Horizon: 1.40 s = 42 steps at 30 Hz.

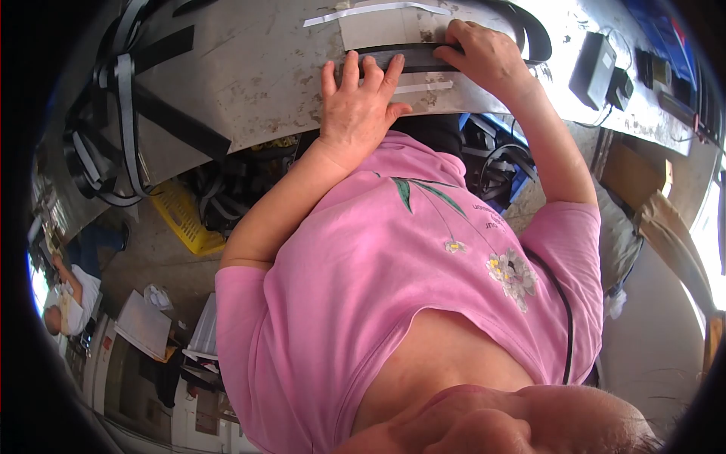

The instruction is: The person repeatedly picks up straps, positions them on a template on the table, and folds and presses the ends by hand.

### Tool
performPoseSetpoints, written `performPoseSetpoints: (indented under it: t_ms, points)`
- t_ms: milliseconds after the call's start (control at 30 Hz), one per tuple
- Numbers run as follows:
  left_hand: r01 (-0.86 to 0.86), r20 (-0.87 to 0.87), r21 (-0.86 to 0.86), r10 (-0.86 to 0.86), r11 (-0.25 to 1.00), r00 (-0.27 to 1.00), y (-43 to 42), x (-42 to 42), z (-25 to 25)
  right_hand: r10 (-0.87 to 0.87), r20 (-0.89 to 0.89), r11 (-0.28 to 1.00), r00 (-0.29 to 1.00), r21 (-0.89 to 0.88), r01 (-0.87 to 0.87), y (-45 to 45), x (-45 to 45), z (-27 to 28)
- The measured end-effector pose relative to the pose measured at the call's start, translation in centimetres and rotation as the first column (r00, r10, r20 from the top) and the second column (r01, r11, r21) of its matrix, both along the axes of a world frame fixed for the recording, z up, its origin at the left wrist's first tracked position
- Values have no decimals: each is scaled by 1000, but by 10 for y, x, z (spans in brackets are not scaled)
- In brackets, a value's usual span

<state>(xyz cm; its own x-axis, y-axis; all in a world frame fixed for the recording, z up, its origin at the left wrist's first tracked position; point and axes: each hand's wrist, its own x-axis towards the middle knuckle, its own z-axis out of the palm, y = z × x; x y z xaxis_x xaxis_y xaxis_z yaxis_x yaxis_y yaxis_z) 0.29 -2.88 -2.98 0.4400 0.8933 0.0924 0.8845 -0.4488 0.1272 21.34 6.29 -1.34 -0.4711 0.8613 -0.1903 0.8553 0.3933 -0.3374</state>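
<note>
Near the camera: the person's own head [484, 431] at the bottom edge, then the pink shirt [340, 250].
Strap: the black-and-grey strap [420, 58] lies along the metal table [257, 68] at upper centre, between white strips [378, 10] [423, 86].
Left hand [355, 113]: spread wide, fingertips on the strap, grasping nothing; light, even pressure should keep it flat without dragging.
Right hand [484, 57]: half curled at the strap, thumb low; whether it pinches, I cannot tell. Guiding along the strap's line should limit twisting.
Upper left: loose straps [178, 121]; best kept from snagging.
Upper right: black box [592, 69], apart from the right hand.
</note>
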Motion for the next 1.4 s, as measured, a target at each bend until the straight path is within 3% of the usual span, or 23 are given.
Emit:
performPoseSetpoints:
  t_ms: [100, 167, 200, 267, 300, 333, 400, 500, 833, 1000, 1033, 1067, 1100, 1133, 1200, 1233, 1333, 1400]
  points:
    - [-3, -41, 3, 4, 1000, 999, 0, 0, -1, -7, 22, 1000, 1000, -11, 7, -2, -4, 1]
    - [0, -51, 12, 1, 1000, 999, 2, -1, -2, 48, 51, 976, 998, 208, -58, -5, -9, -2]
    - [-1, -50, 12, 2, 1000, 999, 3, -1, -3, 49, 52, 976, 997, 208, -59, -5, -12, 0]
    - [-2, -52, 14, 3, 1000, 999, 2, 0, -2, 103, 9, 918, 995, 383, -99, -7, -21, 8]
    - [-4, -49, 15, 4, 1000, 999, 2, 0, -2, 60, -98, 956, 993, 291, -29, -12, -26, 11]
    - [-7, -53, 11, 7, 1000, 999, 2, 0, -1, 62, -97, 956, 993, 292, -31, -12, -31, 11]
    - [-7, -54, 6, 7, 1000, 999, 1, 0, 0, -230, -246, 963, 942, -194, 185, -14, -35, 11]
    - [-13, -23, -9, 13, 1000, 1000, 1, 0, 0, -287, -247, 952, 926, -177, 248, -4, -29, -20]
    - [-22, 33, -10, 22, 1000, 999, 2, 2, -3, -282, -193, 945, 940, -226, 237, 3, -30, -20]
    - [-74, 119, -77, 82, 994, 990, 7, 9, 3, -241, -155, 965, 958, -143, 220, 1, -19, -24]
    - [-104, 100, -77, 111, 992, 989, 10, 10, 2, -315, -135, 924, 939, -271, 270, 3, -21, -16]
    - [-111, 217, -39, 117, 993, 969, 14, 4, -2, -304, -136, 928, 943, -265, 261, 2, -23, -21]
    - [-125, 305, -124, 158, 984, 939, 24, 6, -4, -373, -93, 890, 923, -319, 327, 4, -23, -16]
    - [-147, 390, -6, 138, 989, 911, 28, 8, -1, -375, -154, 891, 914, -331, 310, 6, -11, -30]
    - [-107, 174, 114, 87, 988, 981, 43, 17, -13, -333, -147, 927, 931, -233, 294, 15, 2, -41]
    - [-114, 104, 54, 108, 992, 989, 45, 22, -6, -295, -121, 940, 948, -215, 265, 17, 4, -36]
    - [-180, 203, -76, 192, 981, 960, 47, 48, 20, -253, -147, 950, 956, -225, 217, 14, 31, -25]
    - [-192, 214, -74, 204, 979, 955, 53, 59, 10, -378, -136, 875, 916, -374, 306, 10, 37, -12]
